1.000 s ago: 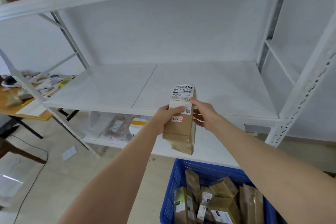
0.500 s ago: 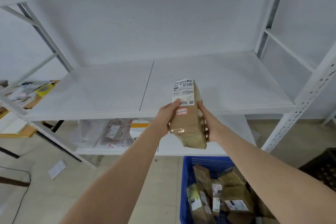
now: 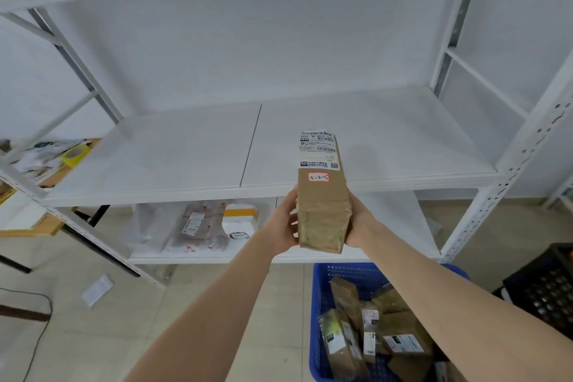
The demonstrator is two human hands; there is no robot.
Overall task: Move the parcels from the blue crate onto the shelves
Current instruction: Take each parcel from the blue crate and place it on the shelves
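I grip the parcel [image 3: 322,201] between both hands: left hand [image 3: 283,223] clasps its left side, right hand [image 3: 361,223] its right. Its labelled far end reaches over the shelf [image 3: 387,139] edge; whether it touches, I cannot tell. The crate [image 3: 322,285], near right, holds more boxes [image 3: 400,341].

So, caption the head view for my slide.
Brown parcel held by left hand and right hand before the white shelf.

The parcel [image 3: 322,205] hides the fingers of my right hand [image 3: 361,223]; the blue crate [image 3: 319,313] runs off the bottom edge.
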